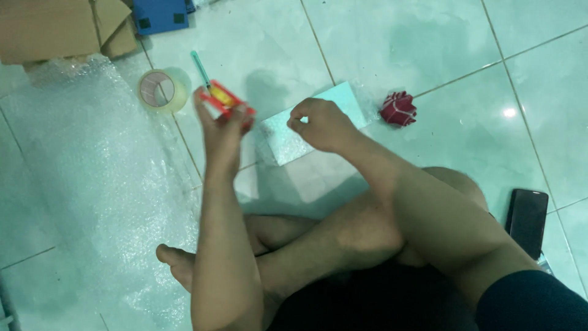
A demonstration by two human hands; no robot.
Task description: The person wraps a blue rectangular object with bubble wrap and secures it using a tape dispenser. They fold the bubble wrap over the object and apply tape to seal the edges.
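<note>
the left hand (222,132) was raised, fingers clamped on a small red-and-yellow cutter (224,101). the right hand (321,125) pinched the near edge of a flat bubble-wrapped packet (288,138) on the tiled floor (429,55). the packet lay at three o'clock from the cutter, its long axis running eight to two. a tape roll (160,91) sat at nine o'clock, a red wrapped lump (398,109) at three, a dark phone (527,222) at five.
</note>
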